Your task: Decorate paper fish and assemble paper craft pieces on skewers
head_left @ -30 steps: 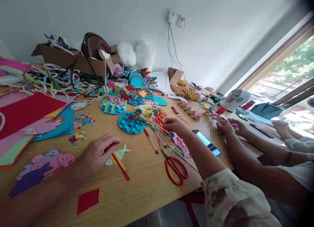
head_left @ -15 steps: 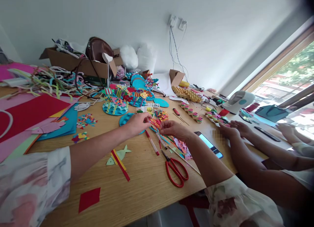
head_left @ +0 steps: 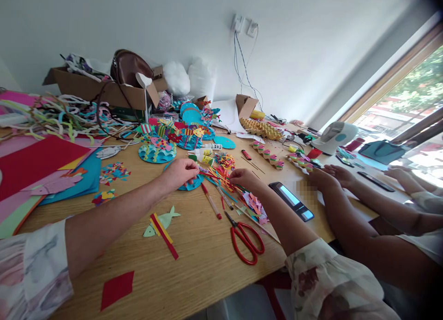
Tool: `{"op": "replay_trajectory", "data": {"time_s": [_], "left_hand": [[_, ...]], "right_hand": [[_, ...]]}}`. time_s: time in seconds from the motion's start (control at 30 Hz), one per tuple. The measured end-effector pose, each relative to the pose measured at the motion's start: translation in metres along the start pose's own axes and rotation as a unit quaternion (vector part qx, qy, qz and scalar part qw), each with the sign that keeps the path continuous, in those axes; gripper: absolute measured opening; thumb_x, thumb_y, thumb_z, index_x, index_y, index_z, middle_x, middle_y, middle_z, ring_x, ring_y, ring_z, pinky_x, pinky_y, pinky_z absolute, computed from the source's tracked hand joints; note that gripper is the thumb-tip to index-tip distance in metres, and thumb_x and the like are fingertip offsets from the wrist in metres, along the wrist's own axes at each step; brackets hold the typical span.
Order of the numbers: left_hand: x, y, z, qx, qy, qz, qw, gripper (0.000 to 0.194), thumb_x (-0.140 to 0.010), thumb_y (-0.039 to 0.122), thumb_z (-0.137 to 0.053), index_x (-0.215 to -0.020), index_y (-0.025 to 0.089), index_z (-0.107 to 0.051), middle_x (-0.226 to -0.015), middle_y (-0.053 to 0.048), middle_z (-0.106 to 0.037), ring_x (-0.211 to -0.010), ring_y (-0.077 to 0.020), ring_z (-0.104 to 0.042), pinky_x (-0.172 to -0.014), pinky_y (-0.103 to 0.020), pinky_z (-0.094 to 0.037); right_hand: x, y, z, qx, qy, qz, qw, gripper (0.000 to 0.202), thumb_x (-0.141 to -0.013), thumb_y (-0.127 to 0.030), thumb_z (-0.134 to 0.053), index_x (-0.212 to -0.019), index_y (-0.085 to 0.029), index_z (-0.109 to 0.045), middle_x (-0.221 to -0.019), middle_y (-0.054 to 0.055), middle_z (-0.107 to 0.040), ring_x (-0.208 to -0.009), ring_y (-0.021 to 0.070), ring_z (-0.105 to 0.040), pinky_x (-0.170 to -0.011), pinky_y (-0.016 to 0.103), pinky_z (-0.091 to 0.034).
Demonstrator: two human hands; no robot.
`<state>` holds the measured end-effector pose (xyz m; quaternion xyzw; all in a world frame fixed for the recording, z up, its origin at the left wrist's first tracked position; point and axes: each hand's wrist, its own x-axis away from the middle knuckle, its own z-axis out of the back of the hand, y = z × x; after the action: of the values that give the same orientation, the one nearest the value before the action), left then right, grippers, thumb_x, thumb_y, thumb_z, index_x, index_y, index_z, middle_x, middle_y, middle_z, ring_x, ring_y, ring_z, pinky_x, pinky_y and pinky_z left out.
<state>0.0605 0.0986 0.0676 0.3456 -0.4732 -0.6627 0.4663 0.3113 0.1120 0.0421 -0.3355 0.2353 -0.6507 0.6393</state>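
My left hand [head_left: 182, 174] is closed in a pinch over the edge of a blue round base [head_left: 189, 183]. My right hand [head_left: 244, 178] is also pinched, above a pile of coloured paper strips [head_left: 224, 161]. A thin red paper strip [head_left: 215, 173] spans the gap between my fingertips; its ends are hidden by my fingers. Nearer me lie a red-capped pen [head_left: 211, 201], another pen [head_left: 224, 198] and red-handled scissors [head_left: 247, 239]. To the left, a red and a yellow strip [head_left: 164, 235] cross a pale green paper fish [head_left: 166, 220].
A red paper piece [head_left: 117, 290] lies near the front edge. Coloured sheets [head_left: 38, 172] and paper scraps [head_left: 115, 171] are at left. Glue bottles [head_left: 205, 157] and decorated blue bases [head_left: 157, 155] stand behind. A phone [head_left: 291, 201] and another person's hands [head_left: 325, 178] are at right.
My hands have moved apart, the left one shifting leftward and slightly down, and the gap with the red strip has widened. The view has shifted slightly.
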Motion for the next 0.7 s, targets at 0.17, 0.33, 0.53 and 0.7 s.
{"op": "replay_trajectory", "data": {"time_s": [0.17,0.33,0.53,0.7], "left_hand": [[0.004,-0.001,-0.002,0.008,-0.005,0.016,1.000,0.005,-0.067,0.021,-0.055,-0.064,0.017,-0.055,-0.050,0.005,-0.052,-0.044,-0.0083,-0.049,-0.038,-0.016,-0.035],[0.001,-0.003,-0.016,-0.004,-0.014,0.018,1.000,0.007,-0.066,0.014,-0.053,-0.064,0.016,-0.060,-0.050,0.004,-0.052,-0.046,-0.0087,-0.049,-0.040,-0.016,-0.035],[-0.007,-0.006,-0.042,-0.015,-0.030,0.026,0.999,0.016,-0.067,0.007,-0.050,-0.068,0.015,-0.064,-0.052,0.003,-0.055,-0.049,-0.0103,-0.053,-0.042,-0.017,-0.038],[-0.014,-0.010,-0.059,-0.014,-0.038,0.039,0.998,0.022,-0.069,0.004,-0.047,-0.074,0.014,-0.067,-0.050,0.004,-0.053,-0.047,-0.0086,-0.051,-0.043,-0.016,-0.039]], "right_hand": [[0.003,-0.002,0.000,0.107,0.023,-0.002,0.994,0.007,-0.058,-0.018,-0.059,-0.051,-0.018,-0.060,-0.045,-0.004,-0.049,-0.049,0.0097,-0.043,-0.048,0.023,-0.030],[-0.002,-0.006,0.000,0.184,0.065,-0.004,0.981,0.011,-0.064,-0.016,-0.057,-0.054,-0.017,-0.061,-0.046,-0.003,-0.047,-0.049,0.0102,-0.043,-0.047,0.024,-0.029],[-0.030,-0.006,-0.010,0.239,0.093,0.010,0.967,0.011,-0.066,-0.013,-0.058,-0.070,-0.017,-0.067,-0.067,0.002,-0.062,-0.064,0.0147,-0.052,-0.052,0.024,-0.031],[-0.054,-0.007,-0.017,0.258,0.094,-0.004,0.962,0.009,-0.071,-0.024,-0.062,-0.070,-0.017,-0.068,-0.071,0.005,-0.064,-0.070,0.0175,-0.054,-0.055,0.025,-0.033]]}}
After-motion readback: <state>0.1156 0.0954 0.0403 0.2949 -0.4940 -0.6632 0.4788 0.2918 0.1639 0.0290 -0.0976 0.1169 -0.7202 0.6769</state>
